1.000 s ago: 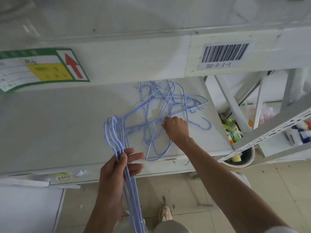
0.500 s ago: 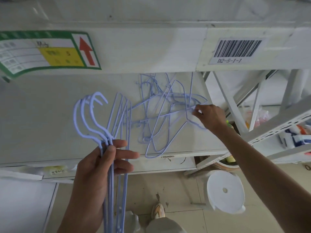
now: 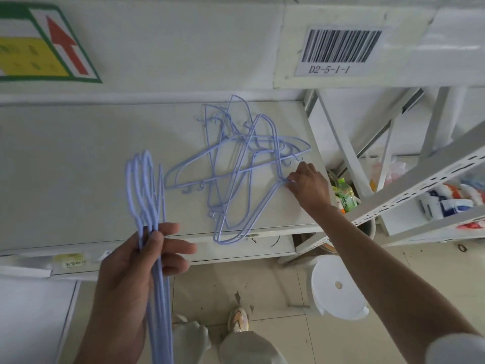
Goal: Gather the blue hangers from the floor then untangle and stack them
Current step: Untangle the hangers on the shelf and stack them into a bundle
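We see the tangle (image 3: pixel 236 169) of blue hangers lying on the shelf (image 3: pixel 78 166); our right hand (image 3: pixel 308 186) pinches one wire at its right edge. Our left hand (image 3: pixel 141 266) grips the bundle (image 3: pixel 154 206) upright, thumb across, fingers half-extended.

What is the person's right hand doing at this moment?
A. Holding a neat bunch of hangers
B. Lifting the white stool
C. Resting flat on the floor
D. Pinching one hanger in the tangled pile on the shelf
D: the right hand pinches a wire of the tangled pile lying on the shelf; the left hand holds the neat bunch.
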A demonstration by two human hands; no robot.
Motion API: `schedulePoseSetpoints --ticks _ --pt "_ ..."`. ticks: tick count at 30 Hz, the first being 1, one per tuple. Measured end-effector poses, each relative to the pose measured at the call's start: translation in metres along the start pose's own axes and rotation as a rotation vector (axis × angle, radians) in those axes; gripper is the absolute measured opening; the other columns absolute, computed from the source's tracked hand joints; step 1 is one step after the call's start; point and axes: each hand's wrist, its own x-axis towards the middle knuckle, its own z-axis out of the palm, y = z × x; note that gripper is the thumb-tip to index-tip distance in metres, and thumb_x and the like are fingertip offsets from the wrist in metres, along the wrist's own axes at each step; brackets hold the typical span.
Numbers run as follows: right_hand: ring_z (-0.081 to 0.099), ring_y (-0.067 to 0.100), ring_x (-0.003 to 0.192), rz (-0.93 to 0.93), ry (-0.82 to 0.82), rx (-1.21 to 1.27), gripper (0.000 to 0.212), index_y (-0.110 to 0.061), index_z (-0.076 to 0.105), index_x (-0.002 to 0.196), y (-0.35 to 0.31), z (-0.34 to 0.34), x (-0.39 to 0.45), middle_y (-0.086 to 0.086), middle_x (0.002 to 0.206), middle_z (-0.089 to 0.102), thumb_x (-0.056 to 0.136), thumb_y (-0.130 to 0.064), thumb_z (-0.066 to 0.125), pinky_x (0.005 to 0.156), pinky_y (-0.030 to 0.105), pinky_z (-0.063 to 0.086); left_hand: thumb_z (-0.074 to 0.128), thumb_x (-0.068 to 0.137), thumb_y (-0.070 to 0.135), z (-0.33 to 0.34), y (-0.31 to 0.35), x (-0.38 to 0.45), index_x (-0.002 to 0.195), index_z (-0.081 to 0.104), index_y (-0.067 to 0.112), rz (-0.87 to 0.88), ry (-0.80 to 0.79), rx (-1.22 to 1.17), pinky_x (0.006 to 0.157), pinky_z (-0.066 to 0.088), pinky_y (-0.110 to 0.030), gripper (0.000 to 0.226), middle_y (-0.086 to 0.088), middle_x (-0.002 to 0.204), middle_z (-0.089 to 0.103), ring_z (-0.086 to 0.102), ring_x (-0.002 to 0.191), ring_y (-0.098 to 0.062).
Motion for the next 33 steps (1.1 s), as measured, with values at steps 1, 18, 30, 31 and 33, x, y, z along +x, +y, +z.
schedulePoseSetpoints --ticks 1,18,30,31,33 --pt "0.059 0.029 0.108 -0.019 0.027 0.003 0.022 -0.013 0.079 0.106 -0.001 -0.001 0.0 0.008 0.111 0.062 0.098 -0.03 0.067 0.084 0.041 0.048 0.052 0.096 0.024 0.002 -0.003 0.0 0.097 0.08 0.017 0.001 -0.001 0.011 0.062 0.059 -0.02 0.028 -0.017 0.082 0.079 0.071 0.062 -0.017" --pt "0.072 0.023 0.078 -0.602 0.06 -0.232 0.063 -0.029 0.077 0.09 -0.064 -0.168 -0.008 -0.001 0.077 0.073 0.089 -0.082 0.043 0.06 0.028 0.035 0.04 0.11 0.015 0.077 -0.023 0.058 0.101 0.065 -0.002 -0.054 -0.167 0.091 0.096 0.058 -0.039 0.031 -0.018 0.115 0.075 0.074 0.108 -0.029" --pt "0.057 0.027 0.051 -0.854 0.21 -0.321 0.077 -0.016 0.063 0.06 -0.103 -0.181 -0.007 -0.002 0.053 0.06 0.091 -0.084 0.041 0.058 0.024 0.038 0.04 0.111 0.031 0.075 -0.041 0.036 0.125 0.064 0.02 -0.307 -0.303 -0.169 0.07 0.063 -0.036 0.03 -0.015 0.11 0.078 0.078 0.09 -0.038" --pt "0.058 0.026 0.053 -0.83 0.232 -0.307 0.082 -0.017 0.067 0.06 -0.104 -0.18 -0.006 -0.002 0.054 0.062 0.088 -0.088 0.037 0.058 0.023 0.038 0.04 0.111 0.032 0.074 -0.041 0.037 0.125 0.065 0.022 -0.313 -0.3 -0.171 0.069 0.063 -0.034 0.03 -0.014 0.109 0.079 0.078 0.089 -0.036" --pt "0.058 0.025 0.054 -0.82 0.349 -0.233 0.082 -0.02 0.072 0.058 -0.108 -0.18 -0.006 -0.003 0.053 0.062 0.084 -0.09 0.039 0.06 0.025 0.039 0.041 0.111 0.031 0.073 -0.041 0.039 0.124 0.067 0.024 -0.32 -0.292 -0.163 0.068 0.062 -0.032 0.03 -0.013 0.108 0.079 0.079 0.085 -0.032"
